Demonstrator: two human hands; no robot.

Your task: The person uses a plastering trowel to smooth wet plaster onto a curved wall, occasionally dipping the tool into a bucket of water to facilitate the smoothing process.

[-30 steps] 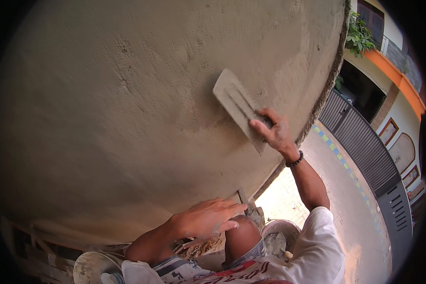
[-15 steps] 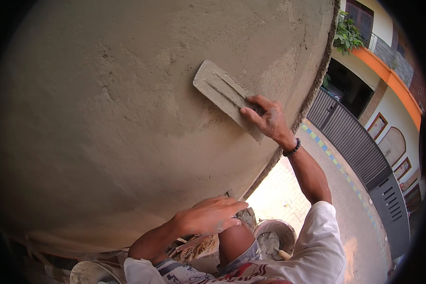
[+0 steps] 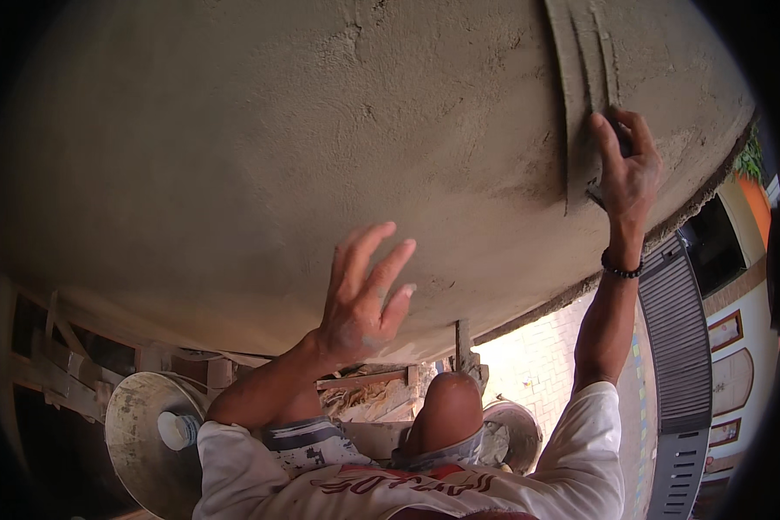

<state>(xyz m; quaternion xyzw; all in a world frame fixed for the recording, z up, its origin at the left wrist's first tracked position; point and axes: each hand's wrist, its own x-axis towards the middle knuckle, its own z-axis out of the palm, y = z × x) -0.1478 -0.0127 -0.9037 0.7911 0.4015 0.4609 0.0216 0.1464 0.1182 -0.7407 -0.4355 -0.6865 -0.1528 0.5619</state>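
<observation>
My right hand [image 3: 628, 173] grips the handle of a plastering trowel [image 3: 578, 69], whose long, mortar-coated blade lies against the grey plastered wall [image 3: 234, 173] near its right edge. The blade points up the wall, and its upper end runs to the top of the picture. A dark beaded bracelet [image 3: 622, 265] circles my right wrist. My left hand [image 3: 360, 299] is raised in front of the lower wall with fingers apart and nothing in it. Whether its fingertips touch the plaster, I cannot tell.
Below right, beside my knee [image 3: 452, 407], stands a bucket [image 3: 524, 433] with grey mortar. A larger pale bucket [image 3: 134, 442] at lower left holds a white round object [image 3: 175, 429]. Wooden pieces [image 3: 364, 379] lie beneath the wall. A dark slatted gate [image 3: 680, 338] stands beyond the paving.
The trowel in my right hand has swung from a slant to nearly upright, higher up the wall. My left hand has risen from beside my knee and spread. The view has shifted.
</observation>
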